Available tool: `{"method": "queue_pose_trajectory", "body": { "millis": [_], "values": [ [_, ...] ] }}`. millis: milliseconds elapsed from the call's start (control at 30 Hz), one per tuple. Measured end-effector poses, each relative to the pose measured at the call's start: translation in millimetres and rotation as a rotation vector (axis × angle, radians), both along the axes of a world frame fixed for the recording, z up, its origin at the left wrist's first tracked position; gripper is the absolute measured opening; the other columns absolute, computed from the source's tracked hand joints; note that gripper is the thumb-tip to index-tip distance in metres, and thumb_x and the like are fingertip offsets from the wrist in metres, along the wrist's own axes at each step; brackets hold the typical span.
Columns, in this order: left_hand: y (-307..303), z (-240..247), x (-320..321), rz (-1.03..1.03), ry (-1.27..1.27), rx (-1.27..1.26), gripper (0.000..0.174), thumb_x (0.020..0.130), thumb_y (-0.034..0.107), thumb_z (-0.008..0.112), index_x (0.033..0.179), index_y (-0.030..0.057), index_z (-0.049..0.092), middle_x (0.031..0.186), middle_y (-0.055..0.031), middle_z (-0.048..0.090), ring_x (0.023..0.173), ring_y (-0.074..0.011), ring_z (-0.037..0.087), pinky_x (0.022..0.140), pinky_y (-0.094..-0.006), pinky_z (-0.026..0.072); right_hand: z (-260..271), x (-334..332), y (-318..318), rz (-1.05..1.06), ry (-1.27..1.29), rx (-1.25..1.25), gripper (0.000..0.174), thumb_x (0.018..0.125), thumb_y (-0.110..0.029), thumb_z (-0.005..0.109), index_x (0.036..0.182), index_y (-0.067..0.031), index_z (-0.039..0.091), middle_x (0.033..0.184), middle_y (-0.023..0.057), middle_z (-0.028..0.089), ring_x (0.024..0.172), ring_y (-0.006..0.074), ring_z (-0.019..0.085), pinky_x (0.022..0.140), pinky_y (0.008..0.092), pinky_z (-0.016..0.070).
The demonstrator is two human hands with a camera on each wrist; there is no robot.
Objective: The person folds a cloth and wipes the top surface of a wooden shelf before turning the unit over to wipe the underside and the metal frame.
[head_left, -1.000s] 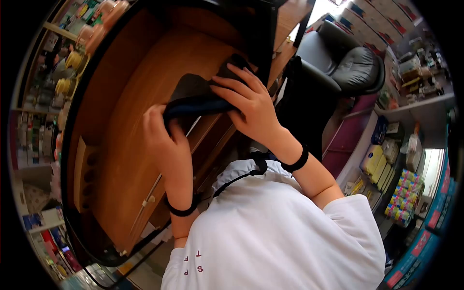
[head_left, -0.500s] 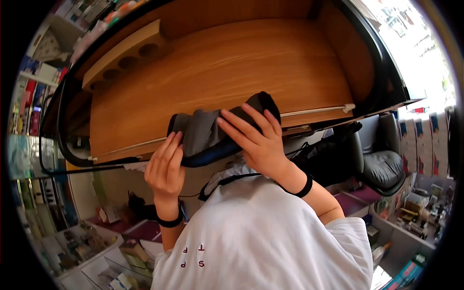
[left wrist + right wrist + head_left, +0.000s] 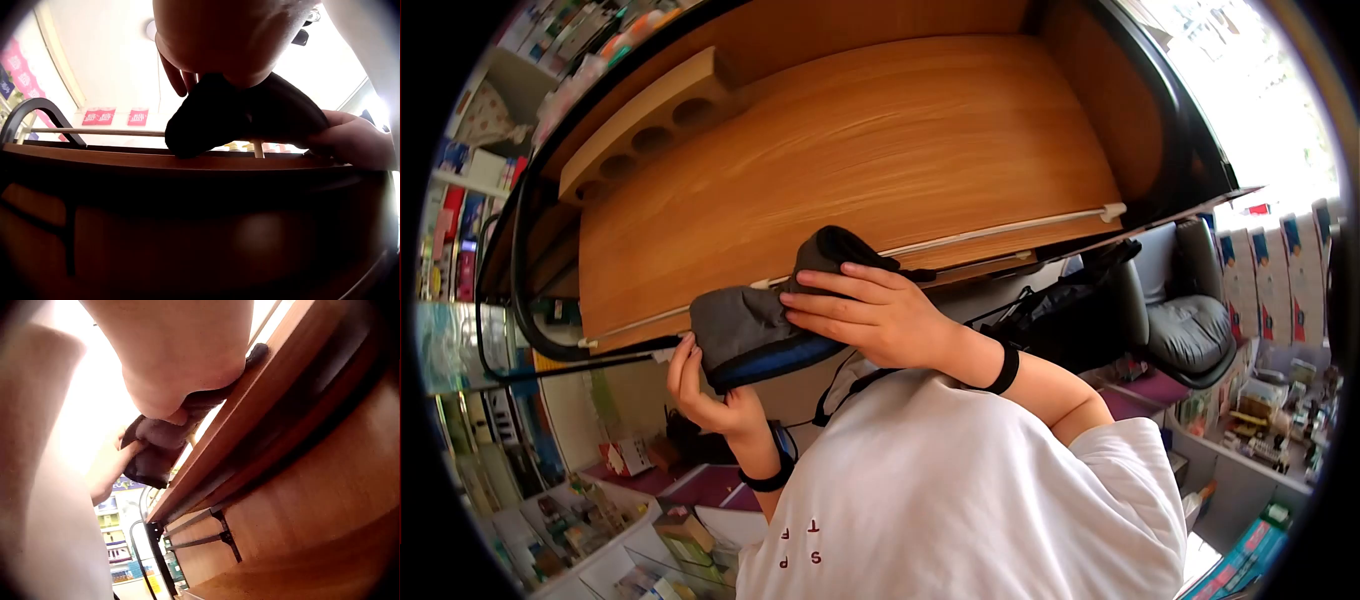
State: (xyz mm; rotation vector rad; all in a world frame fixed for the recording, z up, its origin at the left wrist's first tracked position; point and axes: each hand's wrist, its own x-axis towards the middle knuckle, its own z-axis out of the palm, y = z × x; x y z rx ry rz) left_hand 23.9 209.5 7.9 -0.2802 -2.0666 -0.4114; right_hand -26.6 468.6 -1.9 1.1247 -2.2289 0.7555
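In the head view a grey cloth item (image 3: 740,328) with a blue band and black edging lies across the near edge of the wooden desk. The left hand (image 3: 712,398) pinches its left end, fingers on the outer side and thumb beneath. Over its right part, the right hand (image 3: 870,318) grips the fabric with fingers spread on top, its thumb hidden. A black-edged flap stands up beyond the right fingertips. The left wrist view shows the cloth (image 3: 206,119) dark, between both hands, above the desk edge. The right wrist view shows it sagging under the right hand (image 3: 181,369).
A wooden desk top (image 3: 880,130) with a raised rim spans the view ahead. On its left stands a wooden holder (image 3: 645,125) with several round holes. A white rod (image 3: 1000,228) runs along the near edge. A black chair (image 3: 1185,335) stands at right, with stocked shelves around.
The head view has turned to face the desk. Both hands and the cloth have moved left and nearer the body since half a second ago, and the cloth's left part has opened out flatter.
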Motion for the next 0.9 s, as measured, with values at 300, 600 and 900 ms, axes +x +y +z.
{"method": "queue_pose_trajectory", "body": {
  "millis": [300, 600, 900],
  "values": [
    [56, 17, -48, -0.371, -0.059, -0.151, 0.039, 0.09, 0.002, 0.061, 0.128, 0.0008, 0.068, 0.126, -0.016, 0.071, 0.116, -0.0379, 0.068, 0.103, -0.049, 0.0541, -2, 23, 75, -0.189, -0.049, -0.119, 0.049, 0.084, -0.004, 0.064, 0.131, -0.0105, 0.075, 0.141, 0.0029, 0.071, 0.143, 0.021, 0.059, 0.124, 0.0448, 0.0429],
    [145, 29, -72, -0.674, -0.204, -0.301, 0.041, 0.08, 0.0, 0.075, 0.121, 0.0062, 0.075, 0.124, -0.0102, 0.074, 0.113, -0.0325, 0.069, 0.098, -0.045, 0.0492, -23, 57, 149, -0.598, -0.08, -0.24, 0.064, 0.073, 0.005, 0.06, 0.131, -0.0159, 0.075, 0.142, -0.0012, 0.072, 0.14, 0.0244, 0.06, 0.126, 0.0533, 0.0372],
    [210, 27, -76, -0.765, -0.235, -0.422, 0.054, 0.071, 0.001, 0.085, 0.124, 0.0101, 0.078, 0.128, -0.0053, 0.071, 0.118, -0.0278, 0.065, 0.1, -0.044, 0.0488, -25, 74, 192, -0.799, -0.078, -0.308, 0.069, 0.069, 0.011, 0.06, 0.131, -0.0154, 0.075, 0.145, -0.0023, 0.07, 0.143, 0.0253, 0.058, 0.125, 0.0527, 0.039]
  ]
}}
